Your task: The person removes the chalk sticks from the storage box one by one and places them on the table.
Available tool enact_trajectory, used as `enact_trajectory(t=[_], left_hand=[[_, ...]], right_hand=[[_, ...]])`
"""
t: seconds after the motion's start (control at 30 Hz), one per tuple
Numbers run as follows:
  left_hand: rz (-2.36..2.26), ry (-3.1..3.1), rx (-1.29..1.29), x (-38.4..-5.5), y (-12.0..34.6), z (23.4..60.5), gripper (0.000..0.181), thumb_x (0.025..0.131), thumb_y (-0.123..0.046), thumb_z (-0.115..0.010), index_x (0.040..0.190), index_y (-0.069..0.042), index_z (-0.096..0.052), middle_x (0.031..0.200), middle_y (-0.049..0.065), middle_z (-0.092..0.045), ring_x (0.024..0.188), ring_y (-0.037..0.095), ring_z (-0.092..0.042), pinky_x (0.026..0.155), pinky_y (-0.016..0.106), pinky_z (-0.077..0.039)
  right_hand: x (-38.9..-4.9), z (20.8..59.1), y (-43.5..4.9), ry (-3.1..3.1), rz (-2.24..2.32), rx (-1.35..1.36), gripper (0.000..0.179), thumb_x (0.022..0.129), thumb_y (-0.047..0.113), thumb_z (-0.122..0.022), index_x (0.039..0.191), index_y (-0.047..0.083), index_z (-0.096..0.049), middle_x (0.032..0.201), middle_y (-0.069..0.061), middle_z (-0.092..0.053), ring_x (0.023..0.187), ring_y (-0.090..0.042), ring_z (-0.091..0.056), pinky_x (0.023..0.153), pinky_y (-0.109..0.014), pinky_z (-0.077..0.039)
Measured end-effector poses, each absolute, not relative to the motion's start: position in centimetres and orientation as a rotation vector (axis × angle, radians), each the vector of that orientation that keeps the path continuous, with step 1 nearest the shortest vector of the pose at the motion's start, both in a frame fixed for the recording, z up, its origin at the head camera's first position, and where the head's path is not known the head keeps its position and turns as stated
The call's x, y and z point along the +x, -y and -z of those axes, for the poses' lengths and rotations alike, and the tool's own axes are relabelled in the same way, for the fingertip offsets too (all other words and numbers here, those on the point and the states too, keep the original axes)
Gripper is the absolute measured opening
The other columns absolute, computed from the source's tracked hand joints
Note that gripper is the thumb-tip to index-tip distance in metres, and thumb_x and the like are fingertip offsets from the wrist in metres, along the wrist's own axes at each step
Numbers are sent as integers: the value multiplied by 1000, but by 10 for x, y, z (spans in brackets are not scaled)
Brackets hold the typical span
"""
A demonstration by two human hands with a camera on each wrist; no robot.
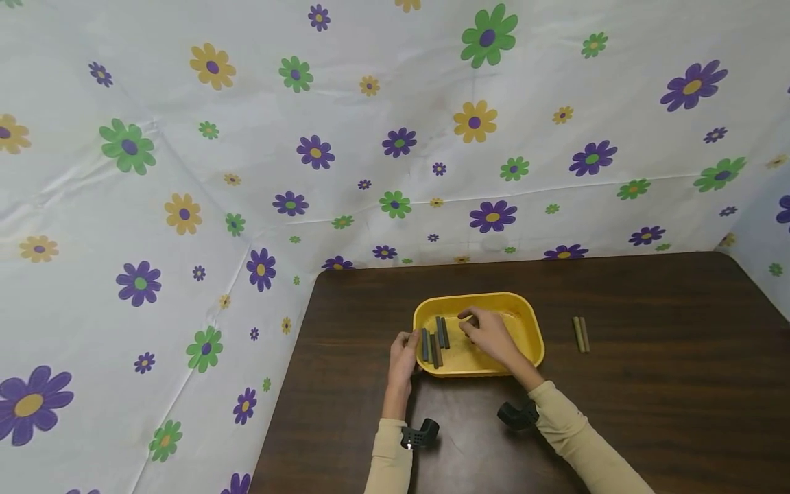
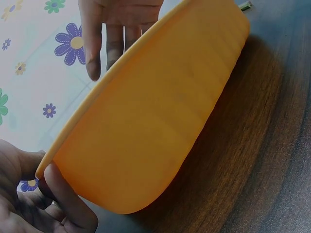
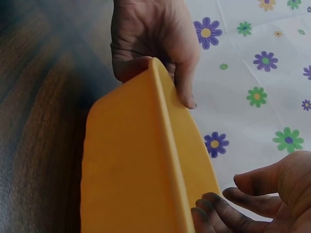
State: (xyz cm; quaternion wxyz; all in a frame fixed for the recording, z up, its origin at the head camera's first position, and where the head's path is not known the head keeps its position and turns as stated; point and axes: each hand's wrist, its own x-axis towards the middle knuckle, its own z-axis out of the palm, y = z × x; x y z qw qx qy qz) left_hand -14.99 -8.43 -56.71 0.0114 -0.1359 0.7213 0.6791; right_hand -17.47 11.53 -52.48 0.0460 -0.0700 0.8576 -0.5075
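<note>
A yellow oblong tray (image 1: 457, 360) stands on the table. Its left end is in my left hand (image 1: 402, 353), which grips the rim between thumb and fingers; the left wrist view shows this hand (image 2: 58, 204) at the tray's corner. Several slim, dark chalk-like sticks (image 1: 435, 350), grey-blue, black and brown, lie side by side in the tray's left part. Over the middle of the tray hovers my right hand (image 1: 492, 336), thumb and fingers bent and apart. Nothing shows between its dark-smudged fingers (image 3: 228, 213) in the right wrist view. Tray walls hide the sticks from both wrist views.
To the right of the tray, an olive stick (image 1: 578, 335) and a brown stick (image 1: 584, 335) lie together on the dark wooden table (image 1: 666, 384). A flower-printed white sheet (image 1: 382, 110) hangs behind the table and along its left side.
</note>
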Motion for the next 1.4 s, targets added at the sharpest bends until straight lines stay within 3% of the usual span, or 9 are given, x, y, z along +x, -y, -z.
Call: enact_trajectory(t=[0.3,0.73,1.07,1.4], left_hand=[[-2118,-2239,-435,-149,85,567,38,109,-34,-56,109,4,-59,81,10,-54,53,12,-44,49,26,-39],[-2124,-2217,-424,-150,87,570,34,109,-32,-56,106,1,-60,80,7,-54,55,12,-46,51,26,-40],[-2123,-2224,-429,-151,86,569,33,109,-32,-56,104,0,-59,79,9,-54,54,10,-44,49,25,-39],[-2137,-2217,-414,-150,86,569,33,109,-31,-56,103,1,-58,76,9,-54,53,12,-43,50,28,-39]], right_hand=[[-173,533,-104,-2648,1516,-191,26,98,6,-67,120,-8,-67,92,-15,-72,75,-34,-69,61,-36,-54],[-181,547,-93,-2616,1504,-113,35,93,-1,-69,125,-11,-61,102,-23,-71,84,-30,-70,63,-37,-58],[-187,555,-83,-2626,1454,-129,37,89,-3,-72,123,-12,-61,96,-20,-72,72,-22,-68,65,-37,-56],[-189,561,-75,-2660,1414,-126,38,88,-3,-74,123,-12,-61,98,-22,-71,84,-29,-70,70,-41,-57]])
